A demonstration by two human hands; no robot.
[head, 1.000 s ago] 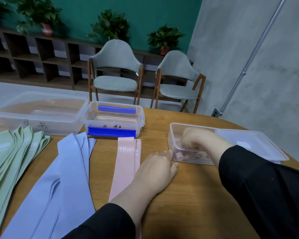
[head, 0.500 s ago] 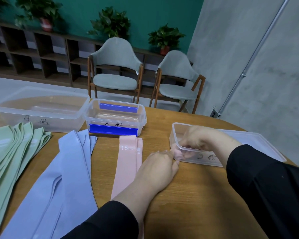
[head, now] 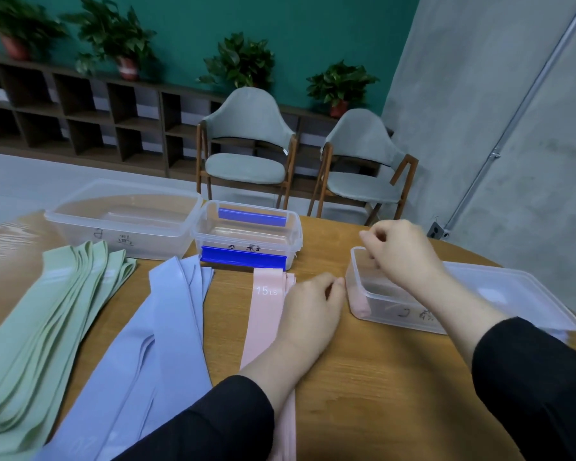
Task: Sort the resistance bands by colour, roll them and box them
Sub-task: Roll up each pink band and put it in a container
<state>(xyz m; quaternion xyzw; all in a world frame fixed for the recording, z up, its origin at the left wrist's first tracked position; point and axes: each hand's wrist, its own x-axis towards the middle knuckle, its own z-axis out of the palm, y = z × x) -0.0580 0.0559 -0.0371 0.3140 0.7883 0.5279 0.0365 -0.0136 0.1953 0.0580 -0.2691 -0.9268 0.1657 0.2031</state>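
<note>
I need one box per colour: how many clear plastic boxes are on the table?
3: a large box back left, a blue-clipped box beside it, a small box under the right hand.

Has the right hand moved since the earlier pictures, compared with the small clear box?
Yes. The right hand has risen out of the small clear box; it now hovers above the box's far rim, fingers curled.

left hand (head: pixel 308 306) lying palm-down lower centre, fingers loosely curled; right hand (head: pixel 401 252) hanging centre-right, fingers curled, holding nothing visible, both sleeves black
</note>
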